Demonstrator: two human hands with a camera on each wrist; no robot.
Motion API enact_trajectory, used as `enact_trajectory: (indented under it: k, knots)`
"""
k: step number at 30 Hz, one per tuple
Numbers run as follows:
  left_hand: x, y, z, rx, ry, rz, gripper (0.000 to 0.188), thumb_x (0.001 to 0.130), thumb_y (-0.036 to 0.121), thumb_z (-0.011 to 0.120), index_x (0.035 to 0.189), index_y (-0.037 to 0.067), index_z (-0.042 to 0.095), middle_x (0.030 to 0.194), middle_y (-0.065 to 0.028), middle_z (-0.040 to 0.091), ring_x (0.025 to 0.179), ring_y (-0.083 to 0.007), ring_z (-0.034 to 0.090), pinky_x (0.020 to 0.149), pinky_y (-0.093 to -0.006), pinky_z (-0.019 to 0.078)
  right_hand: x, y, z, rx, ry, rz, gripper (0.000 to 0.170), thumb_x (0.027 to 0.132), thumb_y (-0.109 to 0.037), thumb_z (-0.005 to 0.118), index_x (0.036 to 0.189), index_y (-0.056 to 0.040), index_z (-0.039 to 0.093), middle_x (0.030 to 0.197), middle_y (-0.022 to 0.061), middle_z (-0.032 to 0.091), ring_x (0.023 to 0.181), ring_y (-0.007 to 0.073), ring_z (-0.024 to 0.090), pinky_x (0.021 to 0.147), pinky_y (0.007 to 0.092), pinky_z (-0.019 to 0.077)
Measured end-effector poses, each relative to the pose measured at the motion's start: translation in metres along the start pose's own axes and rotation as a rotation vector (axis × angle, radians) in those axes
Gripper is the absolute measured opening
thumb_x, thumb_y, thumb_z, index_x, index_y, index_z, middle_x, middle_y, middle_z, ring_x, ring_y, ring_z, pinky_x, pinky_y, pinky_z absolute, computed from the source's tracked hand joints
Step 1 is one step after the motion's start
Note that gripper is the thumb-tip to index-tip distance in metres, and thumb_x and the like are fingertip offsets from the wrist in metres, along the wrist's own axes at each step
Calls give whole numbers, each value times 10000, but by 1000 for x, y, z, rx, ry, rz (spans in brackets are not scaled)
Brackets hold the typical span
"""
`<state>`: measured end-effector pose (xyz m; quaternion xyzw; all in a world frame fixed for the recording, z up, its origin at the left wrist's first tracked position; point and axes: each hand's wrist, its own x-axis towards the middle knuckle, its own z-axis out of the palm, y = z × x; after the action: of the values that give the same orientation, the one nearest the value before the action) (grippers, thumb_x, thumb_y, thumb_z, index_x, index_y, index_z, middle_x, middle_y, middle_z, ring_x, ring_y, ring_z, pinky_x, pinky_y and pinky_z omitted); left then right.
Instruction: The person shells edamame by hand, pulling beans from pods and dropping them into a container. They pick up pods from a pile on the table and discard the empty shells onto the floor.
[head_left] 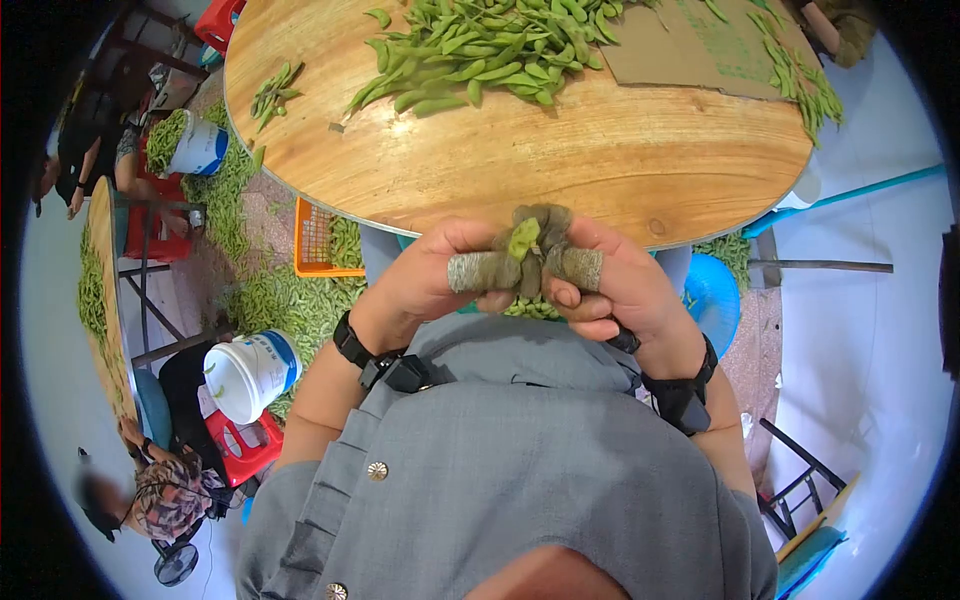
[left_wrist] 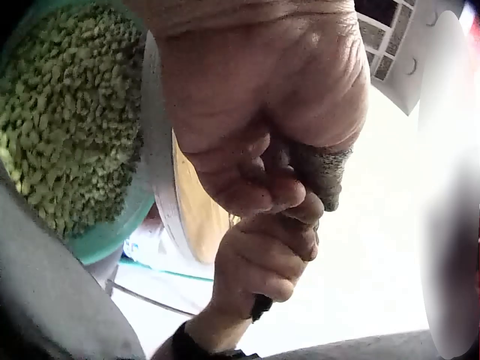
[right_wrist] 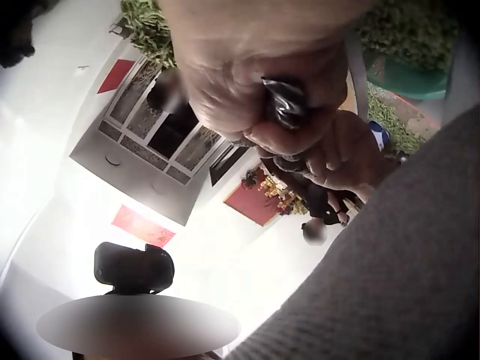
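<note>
Both hands meet over the lap, just off the table's near edge, fingertips wrapped in worn tape. Between thumb and fingers, the left hand (head_left: 455, 268) pinches a green pod (head_left: 523, 238). The right hand (head_left: 625, 285) is pressed against its other side, fingers curled round a small black object (head_left: 624, 341) whose kind I cannot tell. In the right wrist view a shiny black piece (right_wrist: 286, 103) lies in the right palm (right_wrist: 225, 82). The left wrist view shows the left hand (left_wrist: 262, 90) over the right (left_wrist: 259, 262); the pod is hidden there.
Green pods (head_left: 480, 50) are heaped on the round wooden table (head_left: 540, 160) beside flat cardboard (head_left: 700, 50). A teal basin (left_wrist: 112, 245) of shelled beans is below the hands. An orange crate (head_left: 312, 240), white buckets (head_left: 240, 385) and seated people are at left.
</note>
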<state>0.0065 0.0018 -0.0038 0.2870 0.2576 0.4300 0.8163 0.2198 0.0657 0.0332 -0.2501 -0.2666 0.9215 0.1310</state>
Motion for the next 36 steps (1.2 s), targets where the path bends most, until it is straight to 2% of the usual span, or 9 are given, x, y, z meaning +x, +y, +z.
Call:
enact_trajectory:
  k: [5,7,13,23,26,28,32,34,36]
  knots:
    - [7,-5,13,335,245,96,211,905,178,628,1032,10,636,812,-6,620,677,-91,546,582,-273,438,-2,1,7,-274,194,-128,371,878,-20,427,1237,-66,508,743,15,547,465,36,384,385,184,319]
    - [6,-2,8,1205,346,384,174,843,121,653,984,23,623,769,-55,616,657,-155,584,541,-313,445,-1,5,5,-346,206,-127,385,835,-16,442,1212,-50,509,749,14,548,474,43,422,397,190,342]
    - [14,-3,17,1925,458,727,252,652,61,710,828,11,537,682,-145,519,595,-352,547,540,-401,442,-4,0,7,-525,198,-133,371,807,-41,476,1174,-45,525,717,-2,547,484,46,469,408,195,384]
    - [24,-15,17,1589,465,674,194,757,31,606,932,4,527,754,-157,569,659,-324,581,559,-384,449,8,3,-9,-348,207,-141,334,851,-21,425,1160,-54,546,721,1,542,469,49,458,395,204,366]
    - [19,-17,13,1010,478,228,112,872,66,545,972,15,543,759,-106,586,637,-233,582,571,-321,452,6,7,-16,-270,199,-121,337,860,-18,418,1169,-55,546,736,8,545,467,51,454,392,205,362]
    - [18,-11,5,0,141,48,131,958,116,465,1000,32,557,766,-27,578,632,-133,547,587,-264,446,4,10,-21,-250,127,-172,329,864,-30,420,1168,-57,544,722,4,546,476,45,460,389,196,358]
    - [15,-10,16,462,349,4,135,970,121,458,1005,32,554,775,14,556,651,-88,514,594,-235,436,7,6,-27,-513,229,-152,304,845,-47,465,1131,-49,567,696,-10,543,507,63,493,425,228,392]
    - [13,-12,20,678,237,36,128,959,106,464,989,21,555,774,6,557,668,-83,510,605,-229,433,23,16,-37,-982,358,-620,243,855,-94,593,1093,-47,607,698,-19,546,569,83,527,494,257,431]
    - [11,-9,18,722,202,64,126,943,86,465,982,14,561,780,4,557,690,-82,518,616,-230,436,21,14,-36,-1046,359,-565,230,792,-113,616,1007,-31,600,686,46,553,597,146,562,539,310,448]
